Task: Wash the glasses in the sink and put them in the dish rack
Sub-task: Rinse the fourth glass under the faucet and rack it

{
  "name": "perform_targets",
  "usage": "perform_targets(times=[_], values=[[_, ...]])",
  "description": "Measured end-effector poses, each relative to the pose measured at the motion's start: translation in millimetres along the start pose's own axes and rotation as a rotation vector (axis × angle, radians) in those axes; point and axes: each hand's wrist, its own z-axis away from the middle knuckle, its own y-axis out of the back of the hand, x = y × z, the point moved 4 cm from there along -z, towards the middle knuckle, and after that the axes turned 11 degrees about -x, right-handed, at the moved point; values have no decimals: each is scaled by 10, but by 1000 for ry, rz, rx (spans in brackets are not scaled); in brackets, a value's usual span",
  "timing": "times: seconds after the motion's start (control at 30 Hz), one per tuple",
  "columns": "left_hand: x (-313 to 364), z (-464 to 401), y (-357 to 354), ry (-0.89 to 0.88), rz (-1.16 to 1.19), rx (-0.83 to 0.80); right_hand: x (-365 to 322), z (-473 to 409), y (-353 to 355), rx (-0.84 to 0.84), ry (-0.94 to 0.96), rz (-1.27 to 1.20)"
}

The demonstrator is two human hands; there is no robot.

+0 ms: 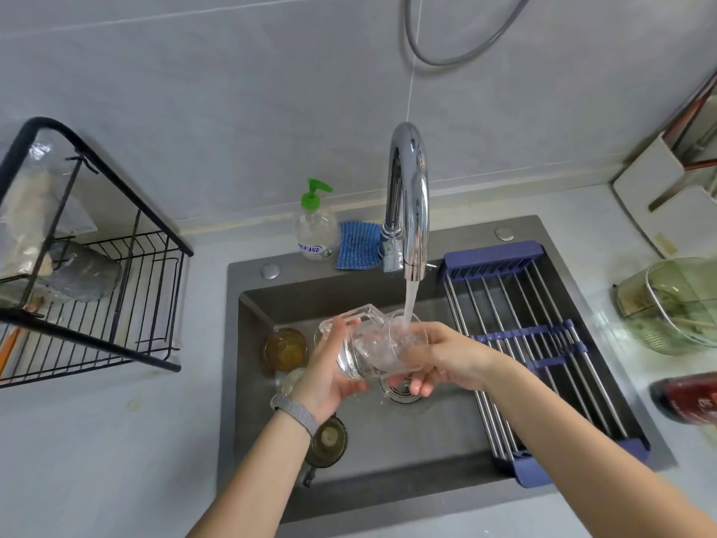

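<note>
While both hands, left hand [329,376] and right hand [446,361], grip the wet glass [372,349], it may slip; amber glass [286,348] at 9 o'clock risks breakage.

You get bright, even, soft light with only faint shadows. Glare streaks the chrome faucet [407,196] and glints off the wet clear glass [372,347]. The wide lens bends the black rack [97,246] and counter [116,440] edges outward. Corners look softer; the red bottle [686,398] at the right edge is blurred.
</note>
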Motion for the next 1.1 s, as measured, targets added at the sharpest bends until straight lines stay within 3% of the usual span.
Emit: perform_targets(times=[0.07,0.13,0.2,0.23,0.33,0.37,0.47,0.5,0.63,0.67,0.77,0.8,0.93,1.07,1.1], values=[[5,-15,6,10,-105,53,-33,-46,1,182,-74,205],[19,-52,-10,37,-194,85,-110,-65,55,497,-156,586],[38,-84,-34,69,-207,111,-154,-74,18,659,-108,724],[53,-83,-41,89,-192,138,-146,-70,5,637,-40,660],[30,-95,10,146,-174,211,-129,-19,-79,301,155,266],[24,-77,8,169,-179,221,-138,-19,-75,296,163,247],[-1,-96,-22,223,-228,199,-212,-50,-32,578,88,547],[19,-84,-34,220,-228,205,-245,-39,-24,593,64,582],[-34,-104,89,262,-153,183,-251,20,-23,159,69,392],[-57,-115,93,263,-163,179,-249,11,4,186,55,415],[-93,-118,-1,262,-119,152,-263,-36,52,529,36,672],[-107,-136,-9,263,-117,135,-280,-33,47,552,52,729],[-131,-175,26,263,-166,120,-242,109,81,252,38,601],[-103,-163,-78,284,-170,116,-253,57,74,585,-62,777],[-75,-154,-93,283,-159,104,-250,56,53,591,-64,751]])
